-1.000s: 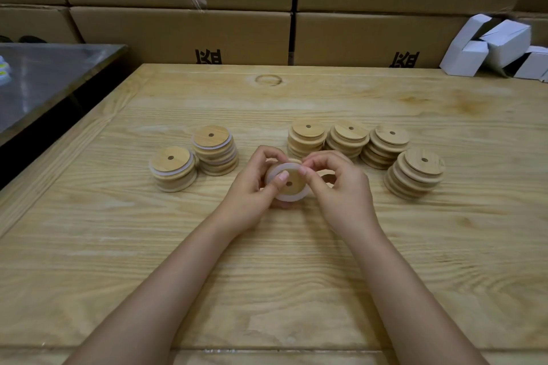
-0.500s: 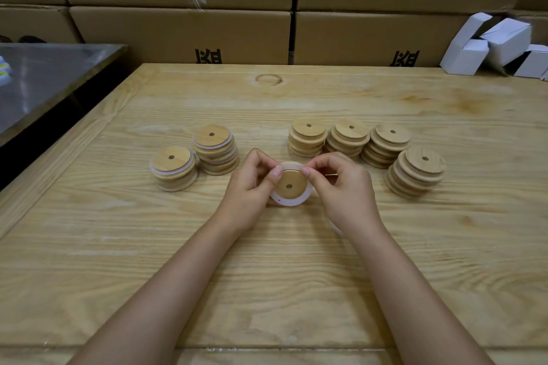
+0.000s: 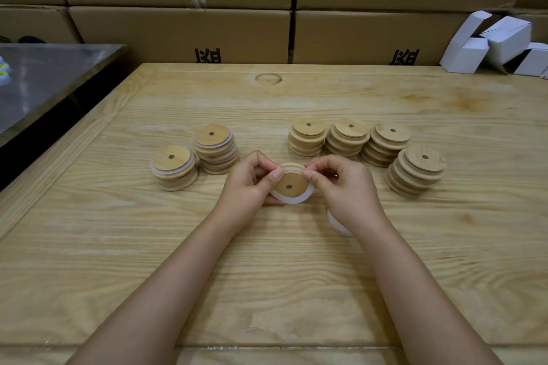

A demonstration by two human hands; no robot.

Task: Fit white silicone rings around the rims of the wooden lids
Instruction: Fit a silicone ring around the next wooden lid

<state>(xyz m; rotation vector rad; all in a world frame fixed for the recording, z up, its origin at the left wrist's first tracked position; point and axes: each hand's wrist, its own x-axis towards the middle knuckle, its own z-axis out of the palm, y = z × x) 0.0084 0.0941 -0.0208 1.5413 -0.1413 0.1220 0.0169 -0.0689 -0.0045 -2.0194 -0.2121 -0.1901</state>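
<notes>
My left hand (image 3: 248, 184) and my right hand (image 3: 345, 187) together hold one round wooden lid (image 3: 289, 185) with a small centre hole, tilted toward me above the table. A white silicone ring (image 3: 292, 200) wraps its lower rim; both thumbs press on the ring at the lid's upper edge. Two stacks of lids with white rings (image 3: 175, 167) (image 3: 215, 148) stand to the left. Several stacks of bare wooden lids (image 3: 351, 138) (image 3: 415, 170) stand to the right. More white rings (image 3: 338, 224) lie partly hidden under my right wrist.
The work goes on over a pale wooden table (image 3: 267, 275). Cardboard boxes (image 3: 184, 29) form a wall along its far edge. White folded cartons (image 3: 498, 44) sit at the back right. A steel table (image 3: 44, 77) stands to the left across a dark gap.
The lid has turned to face me and the ring now sits around more of its rim. Both hands shifted slightly up and toward me; my thumbs moved to the lid's top edge.
</notes>
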